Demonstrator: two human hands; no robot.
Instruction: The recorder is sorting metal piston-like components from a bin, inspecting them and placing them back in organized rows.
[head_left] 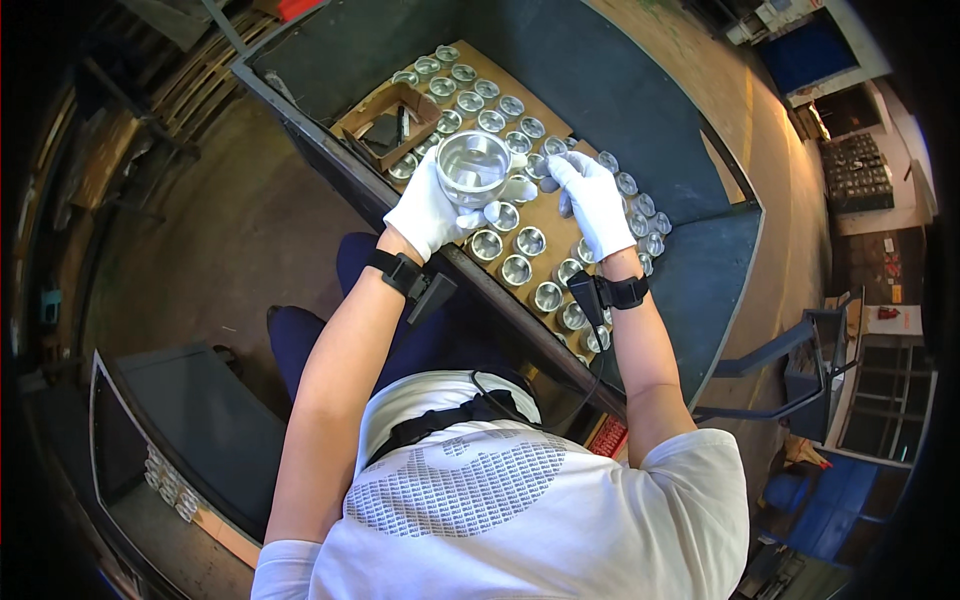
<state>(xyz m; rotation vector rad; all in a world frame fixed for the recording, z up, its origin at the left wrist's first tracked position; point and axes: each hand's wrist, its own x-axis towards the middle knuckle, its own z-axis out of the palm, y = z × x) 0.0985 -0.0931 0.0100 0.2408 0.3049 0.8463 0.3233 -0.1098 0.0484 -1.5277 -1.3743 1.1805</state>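
My left hand, in a white glove, is wrapped round a shiny round metal cup, which is tilted so that its hollow inside faces up toward me. Just right of the cup, apart from it, is my right hand, gloved in white with greyed fingertips. Its thumb and fingers are pinched together, and whatever they may hold is too small to make out. Below both hands, several similar metal cups stand in rows on a brown cardboard sheet.
A dark metal bin with high walls surrounds the cups. Inside it, at the left edge, sits an open cardboard box holding dark flat pieces. Another dark bin is at lower left. A metal frame stands to the right.
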